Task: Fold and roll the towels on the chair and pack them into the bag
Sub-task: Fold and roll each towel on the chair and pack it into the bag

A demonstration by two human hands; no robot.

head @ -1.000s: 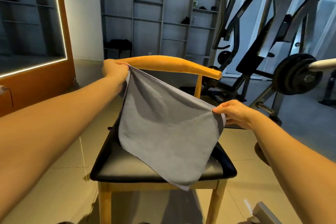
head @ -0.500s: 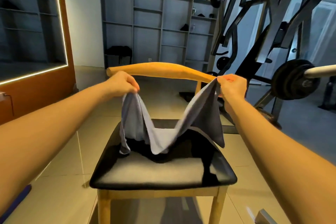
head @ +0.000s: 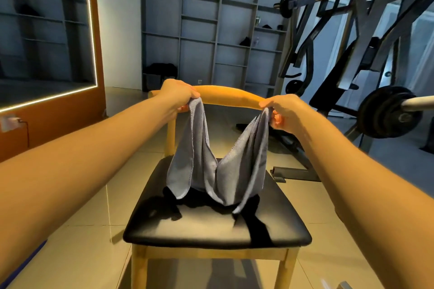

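Grey towel (head: 218, 171): hung sagging above the chair (head: 211, 225) seat, pinched at top corners by left hand (head: 179, 94) and right hand (head: 280, 110). Judged light, limp, non-slippery; corners gave best hold.

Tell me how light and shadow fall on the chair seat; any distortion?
Head view: warm light glares off the glossy black padded chair seat; the hanging grey cloth towel casts dark shadows under it; wide-angle distortion stretches the forearms.

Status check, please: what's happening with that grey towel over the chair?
Left hand pinches one end of grey towel, right hand the other. Towel sags over chair seat. Nothing blocking; bag not in view.
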